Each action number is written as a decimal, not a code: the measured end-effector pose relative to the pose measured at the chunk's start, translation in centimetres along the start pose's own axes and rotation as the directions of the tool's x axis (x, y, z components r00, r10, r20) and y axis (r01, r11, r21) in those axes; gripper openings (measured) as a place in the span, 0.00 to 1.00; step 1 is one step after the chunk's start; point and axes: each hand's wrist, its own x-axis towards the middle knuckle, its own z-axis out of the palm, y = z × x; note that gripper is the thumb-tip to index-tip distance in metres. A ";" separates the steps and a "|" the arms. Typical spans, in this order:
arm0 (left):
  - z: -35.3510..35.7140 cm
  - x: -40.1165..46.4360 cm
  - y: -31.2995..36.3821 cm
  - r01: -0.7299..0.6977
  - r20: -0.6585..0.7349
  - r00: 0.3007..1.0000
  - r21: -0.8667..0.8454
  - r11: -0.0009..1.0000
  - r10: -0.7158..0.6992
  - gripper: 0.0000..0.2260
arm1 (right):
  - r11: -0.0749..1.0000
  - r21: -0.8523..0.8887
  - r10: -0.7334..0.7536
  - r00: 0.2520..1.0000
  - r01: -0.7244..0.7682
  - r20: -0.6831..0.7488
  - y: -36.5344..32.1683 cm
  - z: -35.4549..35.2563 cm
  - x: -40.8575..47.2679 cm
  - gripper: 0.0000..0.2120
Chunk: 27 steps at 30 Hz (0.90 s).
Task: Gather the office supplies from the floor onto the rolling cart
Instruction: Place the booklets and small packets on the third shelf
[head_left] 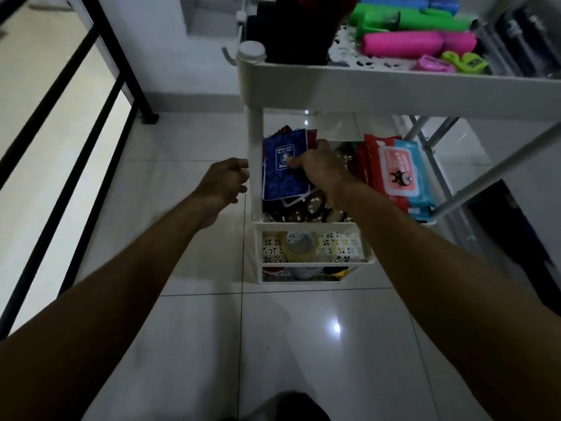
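Where the white rolling cart (394,86) has its second shelf, a blue notebook (283,165) stands nearly upright at the left end, leaning against darker books behind it. The right hand (318,168) pinches the notebook's right edge, thumb on the cover's white label, so its grip holds the notebook. The left hand (223,180) hovers just outside the cart's corner post (255,165), fingers loosely curled around nothing, grip half wide. To the right on the same shelf lie red and blue wipe packs (400,171). On the shelf below sits a tape roll (299,243). The top shelf carries green and pink pouches (403,34). Glossy white floor tiles (303,344) spread beneath both arms.
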 end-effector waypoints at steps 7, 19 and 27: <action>-0.1 -0.1 0.4 0.013 0.024 1.000 -0.040 0.999 -0.012 0.05 | 0.995 -0.089 0.036 0.999 -0.035 0.012 1.2 0.1 0.2 0.29; 0.1 -0.5 2.3 -0.059 0.116 0.992 0.058 0.997 0.052 0.07 | 0.856 -0.513 -0.044 0.998 0.065 0.053 1.1 -3.3 -2.9 0.20; 0.1 -0.9 3.1 -0.052 0.153 0.987 0.058 0.997 0.043 0.06 | 0.773 -0.634 0.048 0.998 -0.006 0.049 2.4 -1.7 -4.7 0.50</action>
